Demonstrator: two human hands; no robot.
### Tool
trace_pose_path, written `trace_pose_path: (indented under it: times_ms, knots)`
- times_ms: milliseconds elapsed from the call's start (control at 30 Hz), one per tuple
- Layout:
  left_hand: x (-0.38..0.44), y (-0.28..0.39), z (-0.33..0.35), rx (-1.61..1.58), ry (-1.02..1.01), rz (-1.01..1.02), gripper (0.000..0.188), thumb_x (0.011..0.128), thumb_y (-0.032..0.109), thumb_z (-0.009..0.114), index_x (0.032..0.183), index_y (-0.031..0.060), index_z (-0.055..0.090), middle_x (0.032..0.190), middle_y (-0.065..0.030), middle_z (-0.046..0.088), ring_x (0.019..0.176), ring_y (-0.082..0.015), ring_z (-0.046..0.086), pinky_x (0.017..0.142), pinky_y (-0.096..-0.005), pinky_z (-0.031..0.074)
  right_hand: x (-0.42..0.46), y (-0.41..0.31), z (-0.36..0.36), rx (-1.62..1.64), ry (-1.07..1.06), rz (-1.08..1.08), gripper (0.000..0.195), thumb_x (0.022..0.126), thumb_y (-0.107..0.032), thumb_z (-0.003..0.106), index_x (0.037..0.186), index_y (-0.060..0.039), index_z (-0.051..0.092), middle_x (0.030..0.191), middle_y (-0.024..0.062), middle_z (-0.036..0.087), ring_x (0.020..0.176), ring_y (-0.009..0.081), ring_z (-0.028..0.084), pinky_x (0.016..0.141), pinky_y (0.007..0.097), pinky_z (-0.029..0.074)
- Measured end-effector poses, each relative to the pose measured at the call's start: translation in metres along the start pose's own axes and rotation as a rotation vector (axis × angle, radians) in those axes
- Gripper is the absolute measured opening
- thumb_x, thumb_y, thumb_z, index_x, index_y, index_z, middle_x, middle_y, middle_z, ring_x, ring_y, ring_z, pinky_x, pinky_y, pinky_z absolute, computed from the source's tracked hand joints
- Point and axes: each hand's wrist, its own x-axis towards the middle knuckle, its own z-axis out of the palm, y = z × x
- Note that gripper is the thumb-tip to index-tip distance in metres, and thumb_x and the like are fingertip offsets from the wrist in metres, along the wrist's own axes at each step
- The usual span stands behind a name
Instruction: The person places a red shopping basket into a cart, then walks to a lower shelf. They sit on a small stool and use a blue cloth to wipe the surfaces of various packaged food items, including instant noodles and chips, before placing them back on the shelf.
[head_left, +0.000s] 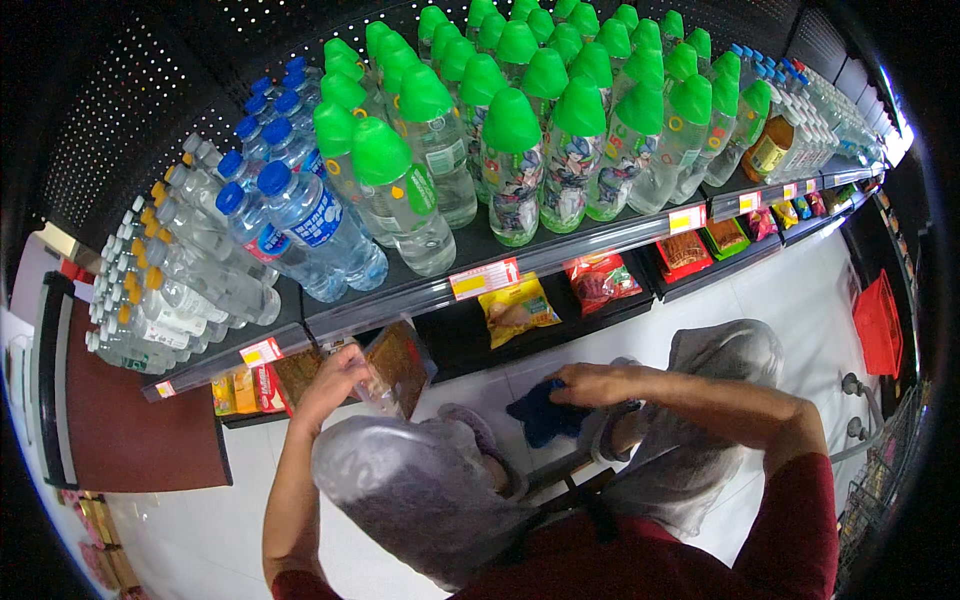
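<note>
My left hand (341, 379) is closed on a clear plastic package (381, 391) at the front of the lower shelf. A flat pack with brown contents (401, 360) stands tilted right beside it; whether the two are one piece I cannot tell. My right hand (592, 385) grips a dark blue cloth (544, 416), which hangs bunched above the floor between my knees. To the right of the brown pack, a yellow snack bag (517, 309) lies on the lower shelf. Further right is a red snack bag (604, 281).
Above, the upper shelf's price rail (405, 300) juts out, lined with green-capped bottles (514, 165) and blue-capped bottles (315, 217). White floor tiles (750, 289) lie below. A red basket (877, 326) and a wire cart (874, 480) stand at right, a brown panel (142, 427) at left.
</note>
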Motion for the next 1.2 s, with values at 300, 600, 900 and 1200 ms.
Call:
trace_pose_path:
  times_ms: [300, 600, 900, 1200]
  knots:
    - [-0.058, 0.061, -0.013, 0.080, -0.008, -0.143, 0.011, 0.087, 0.006, 0.060, 0.084, 0.0052, 0.049, 0.076, -0.0009, 0.048, 0.068, -0.0110, 0.048, 0.063, -0.0270, 0.043, 0.128, -0.021, -0.021, 0.244, 0.673, -0.065, 0.052, 0.089, -0.030, 0.059, 0.128, 0.0039, 0.050, 0.110, 0.0316, 0.060, 0.108, 0.0451, 0.057, 0.096, 0.0467, 0.045]
    - [-0.123, 0.078, 0.031, 0.326, 0.148, -0.048, 0.018, 0.086, 0.009, 0.064, 0.088, 0.0046, 0.047, 0.067, -0.0124, 0.055, 0.058, -0.0219, 0.056, 0.056, -0.0359, 0.046, 0.254, 0.002, 0.100, -0.328, 0.433, 0.010, 0.060, 0.094, -0.029, 0.048, 0.145, -0.0008, 0.034, 0.152, 0.0280, 0.025, 0.141, 0.0425, 0.022, 0.113, 0.0519, 0.026]
    - [-0.097, 0.093, 0.041, 0.394, -0.100, 0.026, 0.018, 0.087, 0.012, 0.060, 0.094, 0.0043, 0.046, 0.081, -0.0177, 0.063, 0.077, -0.0403, 0.064, 0.066, -0.0489, 0.048, 0.304, 0.034, 0.080, -0.401, 0.542, 0.189, 0.056, 0.096, -0.032, 0.041, 0.149, -0.0153, 0.033, 0.160, 0.0174, 0.014, 0.148, 0.0343, 0.014, 0.118, 0.0501, 0.018]
    - [-0.107, 0.096, 0.030, 0.264, -0.175, 0.073, 0.018, 0.085, 0.011, 0.064, 0.091, 0.0039, 0.048, 0.080, -0.0146, 0.062, 0.073, -0.0361, 0.063, 0.064, -0.0443, 0.048, 0.359, 0.037, 0.027, -0.334, 0.461, 0.224, 0.057, 0.093, -0.031, 0.048, 0.148, -0.0179, 0.036, 0.158, 0.0156, 0.021, 0.146, 0.0344, 0.019, 0.116, 0.0507, 0.021]
